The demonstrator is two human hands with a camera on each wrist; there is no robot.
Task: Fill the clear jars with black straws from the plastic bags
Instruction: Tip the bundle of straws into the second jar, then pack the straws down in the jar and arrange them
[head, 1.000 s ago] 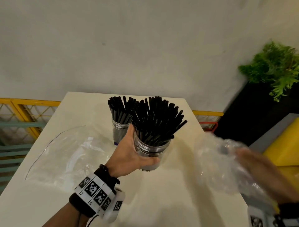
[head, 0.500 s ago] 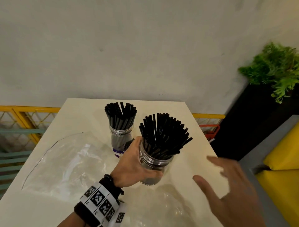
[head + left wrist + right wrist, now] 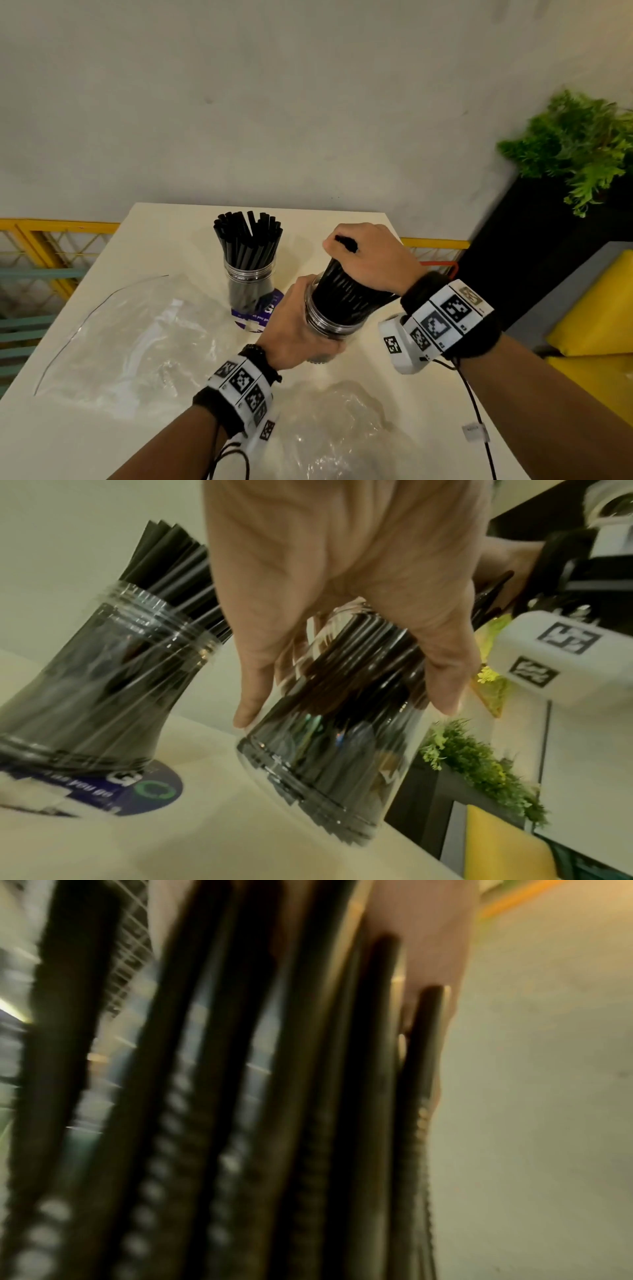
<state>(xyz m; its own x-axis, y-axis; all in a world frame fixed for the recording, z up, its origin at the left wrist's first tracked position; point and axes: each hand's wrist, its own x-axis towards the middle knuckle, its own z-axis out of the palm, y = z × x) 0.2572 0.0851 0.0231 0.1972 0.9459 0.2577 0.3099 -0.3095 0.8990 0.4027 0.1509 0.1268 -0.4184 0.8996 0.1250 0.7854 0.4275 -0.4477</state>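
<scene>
Two clear jars of black straws stand on the cream table (image 3: 164, 240). My left hand (image 3: 301, 329) grips the near jar (image 3: 329, 322), tilted with one edge of its base on the table (image 3: 318, 772). My right hand (image 3: 370, 260) is wrapped around the tops of that jar's black straws (image 3: 346, 294), bunching them; a blurred close-up of those black straws (image 3: 240, 1096) fills the right wrist view. The far jar (image 3: 248, 284) stands upright on a purple sticker (image 3: 143, 791), its straws fanned out. Two empty clear plastic bags lie flat, one at the left (image 3: 130, 335) and one near me (image 3: 335, 431).
A grey wall rises behind the table. A black planter (image 3: 534, 246) with a green plant (image 3: 582, 144) stands to the right, with a yellow seat (image 3: 596, 318) beside it. A yellow railing (image 3: 51, 226) runs behind the table at the left. Wrist cables hang near the table's right edge.
My right hand dropped the crumpled plastic bag onto the table, then came over and closed round the straw tops of the near jar. The left hand kept hold of that jar, which now tilts.
</scene>
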